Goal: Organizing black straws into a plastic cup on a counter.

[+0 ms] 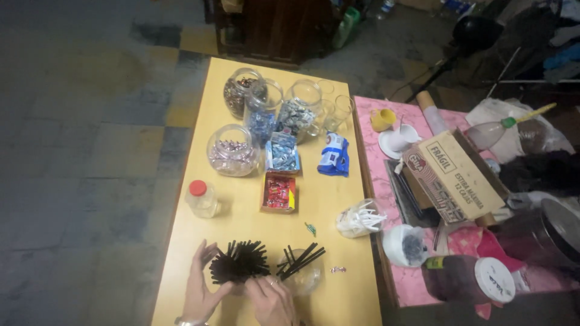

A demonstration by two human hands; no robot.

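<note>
Left grip: my left hand cups a bundle of black straws, fingers curled round it.
Right grip: my right hand pinches the bundle's base.
Place: near edge of the table.
Handling: light, slippery, springy; likely to fan out, so squeeze low.
Beside: second straw bunch in a clear jar.

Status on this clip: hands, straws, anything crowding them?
Left hand and right hand both cup the black straw bundle. Second straw cup touches right side. Red-capped jar stands apart.
</note>
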